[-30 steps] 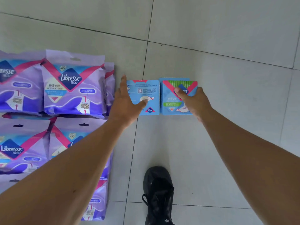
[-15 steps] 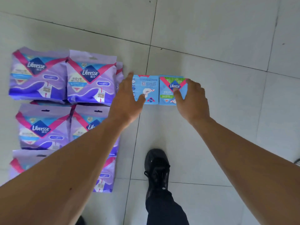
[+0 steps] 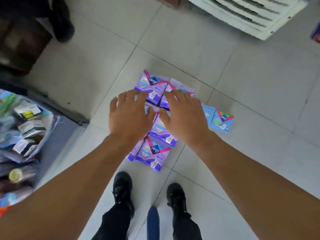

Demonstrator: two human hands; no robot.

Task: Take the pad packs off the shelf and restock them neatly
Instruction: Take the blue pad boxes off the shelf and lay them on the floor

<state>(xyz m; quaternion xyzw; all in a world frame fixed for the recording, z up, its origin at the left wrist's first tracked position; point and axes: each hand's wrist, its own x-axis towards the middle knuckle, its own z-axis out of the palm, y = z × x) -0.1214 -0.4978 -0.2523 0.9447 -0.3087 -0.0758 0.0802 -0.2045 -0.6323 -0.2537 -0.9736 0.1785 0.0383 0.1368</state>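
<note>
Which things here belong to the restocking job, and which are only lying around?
Belong to the job:
purple pad packs on the floor
blue pad packs beside them
left hand and right hand, both empty

Only lying around:
white slatted panel
mixed goods at the left

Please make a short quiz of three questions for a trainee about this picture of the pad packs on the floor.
1. True or false: the left hand grips a purple plastic pad pack.
2. Where do the two small light-blue pad packs lie: A) to the right of the purple packs, B) on the shelf, C) under the black shoes?
3. Fill in: both hands hang with fingers spread above the ____ packs on the pale tiled floor.

Key: 1 false; 2 A; 3 purple. The right hand is also empty.
</note>
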